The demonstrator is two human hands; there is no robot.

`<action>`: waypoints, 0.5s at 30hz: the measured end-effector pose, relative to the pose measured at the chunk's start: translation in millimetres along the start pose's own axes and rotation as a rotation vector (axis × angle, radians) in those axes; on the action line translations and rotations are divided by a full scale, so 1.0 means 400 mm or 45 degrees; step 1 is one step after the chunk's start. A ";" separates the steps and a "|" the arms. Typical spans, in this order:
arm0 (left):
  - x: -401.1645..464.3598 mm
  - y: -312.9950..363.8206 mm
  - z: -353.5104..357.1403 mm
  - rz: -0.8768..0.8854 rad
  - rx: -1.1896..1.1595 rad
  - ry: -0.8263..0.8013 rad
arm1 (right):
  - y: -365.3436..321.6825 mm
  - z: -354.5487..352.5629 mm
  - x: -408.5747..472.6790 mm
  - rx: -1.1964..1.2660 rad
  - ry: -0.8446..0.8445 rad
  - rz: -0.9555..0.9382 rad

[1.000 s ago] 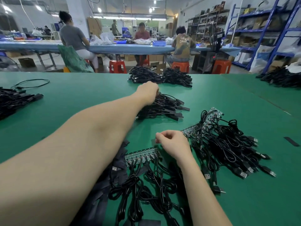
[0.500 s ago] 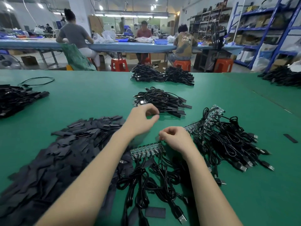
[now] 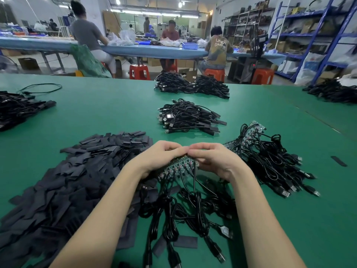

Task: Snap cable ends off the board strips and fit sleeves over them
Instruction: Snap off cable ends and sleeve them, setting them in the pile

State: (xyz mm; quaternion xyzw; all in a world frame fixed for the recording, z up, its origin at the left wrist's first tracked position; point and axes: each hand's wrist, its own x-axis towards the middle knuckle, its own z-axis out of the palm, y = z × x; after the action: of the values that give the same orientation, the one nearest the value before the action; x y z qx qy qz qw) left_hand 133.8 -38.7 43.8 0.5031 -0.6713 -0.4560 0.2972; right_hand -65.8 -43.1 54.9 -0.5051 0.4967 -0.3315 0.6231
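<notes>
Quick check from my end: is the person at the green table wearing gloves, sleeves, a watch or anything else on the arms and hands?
Nothing worn shows. The left hand and right hand are bare: no gloves, finger cots, rings or tape. Both forearms are uncovered down to the bottom of the frame, with no sleeve edge, watch, bracelet or wrist strap in view. The upper arms lie outside the picture.
</notes>
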 end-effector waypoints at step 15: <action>-0.006 -0.012 -0.014 0.036 -0.583 -0.168 | -0.002 0.041 -0.012 0.448 -0.124 0.082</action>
State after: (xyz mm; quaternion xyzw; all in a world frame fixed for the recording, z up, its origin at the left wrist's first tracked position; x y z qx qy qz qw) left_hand 141.4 -38.5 42.0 0.3822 -0.5752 -0.6241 0.3655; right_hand -51.6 -34.2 57.0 -0.3877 0.4161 -0.3683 0.7354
